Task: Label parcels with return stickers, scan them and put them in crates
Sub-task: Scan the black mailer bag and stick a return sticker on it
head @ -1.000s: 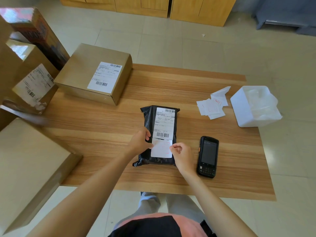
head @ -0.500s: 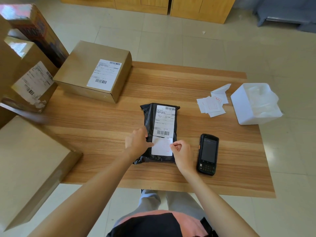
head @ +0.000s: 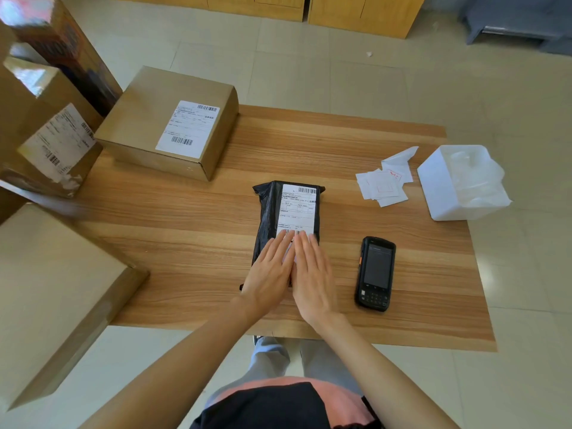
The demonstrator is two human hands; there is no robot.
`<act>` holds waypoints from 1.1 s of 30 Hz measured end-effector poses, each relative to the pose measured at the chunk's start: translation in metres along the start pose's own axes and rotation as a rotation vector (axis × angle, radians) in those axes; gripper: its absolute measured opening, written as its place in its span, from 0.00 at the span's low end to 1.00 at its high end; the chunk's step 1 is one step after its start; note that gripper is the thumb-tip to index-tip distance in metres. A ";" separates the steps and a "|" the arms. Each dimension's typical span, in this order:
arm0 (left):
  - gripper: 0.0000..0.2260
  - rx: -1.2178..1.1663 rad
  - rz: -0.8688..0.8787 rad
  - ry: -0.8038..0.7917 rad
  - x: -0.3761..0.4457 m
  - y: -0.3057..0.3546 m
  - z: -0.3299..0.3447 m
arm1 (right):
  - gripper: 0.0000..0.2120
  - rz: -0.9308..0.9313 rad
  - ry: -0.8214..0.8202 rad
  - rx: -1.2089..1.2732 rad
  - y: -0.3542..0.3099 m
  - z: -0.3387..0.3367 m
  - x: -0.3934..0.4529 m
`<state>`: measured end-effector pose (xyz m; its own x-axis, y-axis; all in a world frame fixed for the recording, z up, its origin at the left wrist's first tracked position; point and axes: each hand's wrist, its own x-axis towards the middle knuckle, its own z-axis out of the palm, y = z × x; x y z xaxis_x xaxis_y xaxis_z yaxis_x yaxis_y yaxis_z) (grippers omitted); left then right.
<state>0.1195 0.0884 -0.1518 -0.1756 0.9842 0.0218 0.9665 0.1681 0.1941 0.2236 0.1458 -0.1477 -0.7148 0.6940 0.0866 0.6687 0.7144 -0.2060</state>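
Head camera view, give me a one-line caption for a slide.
Both hands, left and right, press flat on a black parcel beside a handheld scanner.

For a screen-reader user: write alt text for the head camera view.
Both hands, left and right, press flat on a black parcel on a wooden table. A scanner lies to its right, loose stickers and a white bin farther back, and a labelled box at back left.
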 end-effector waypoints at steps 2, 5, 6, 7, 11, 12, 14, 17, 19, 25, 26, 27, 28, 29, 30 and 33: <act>0.25 0.036 -0.012 -0.037 -0.005 -0.001 0.004 | 0.26 -0.021 -0.096 -0.052 0.000 0.005 -0.004; 0.26 0.085 -0.024 -0.069 -0.012 -0.008 0.012 | 0.27 -0.023 -0.212 -0.121 0.001 0.012 -0.005; 0.25 0.096 -0.023 -0.080 -0.014 -0.010 0.013 | 0.27 -0.023 -0.234 -0.132 0.003 0.014 -0.005; 0.25 0.104 -0.025 -0.092 -0.015 -0.012 0.014 | 0.27 -0.020 -0.251 -0.136 0.004 0.014 -0.004; 0.25 0.090 -0.083 -0.157 -0.018 -0.020 0.014 | 0.31 0.001 -0.289 -0.140 0.018 0.016 -0.003; 0.26 0.092 -0.102 -0.168 -0.020 -0.022 0.013 | 0.31 0.010 -0.294 -0.142 0.023 0.016 -0.004; 0.27 0.095 -0.128 -0.184 -0.024 -0.029 0.012 | 0.30 0.029 -0.313 -0.149 0.032 0.015 -0.006; 0.29 0.099 -0.148 -0.197 -0.029 -0.037 0.011 | 0.31 0.047 -0.344 -0.156 0.040 0.014 -0.009; 0.29 0.084 -0.154 -0.205 -0.030 -0.039 0.011 | 0.32 0.070 -0.371 -0.139 0.040 0.013 -0.010; 0.29 -0.370 -0.272 -0.136 -0.024 -0.042 0.006 | 0.32 0.178 -0.368 0.315 0.036 0.003 -0.005; 0.31 -0.536 -0.368 -0.141 -0.019 -0.044 0.005 | 0.32 0.277 -0.382 0.482 0.034 -0.001 0.000; 0.32 -0.710 -0.487 -0.146 -0.012 -0.044 0.002 | 0.32 0.395 -0.366 0.641 0.031 -0.005 0.006; 0.32 -0.882 -0.614 -0.149 -0.005 -0.044 -0.003 | 0.32 0.519 -0.350 0.769 0.029 -0.006 0.013; 0.32 -1.037 -0.731 -0.148 0.004 -0.044 -0.008 | 0.31 0.628 -0.345 0.867 0.027 -0.007 0.020; 0.32 -1.161 -0.828 -0.156 0.011 -0.044 -0.013 | 0.31 0.722 -0.349 0.949 0.026 -0.009 0.029; 0.30 -1.336 -0.961 -0.197 0.029 -0.048 -0.017 | 0.28 0.865 -0.387 1.156 0.023 -0.014 0.046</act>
<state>0.0650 0.1083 -0.1439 -0.4494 0.5643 -0.6926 -0.3252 0.6187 0.7151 0.2086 0.1955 -0.1349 -0.3246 0.6563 -0.6811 0.5076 -0.4868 -0.7109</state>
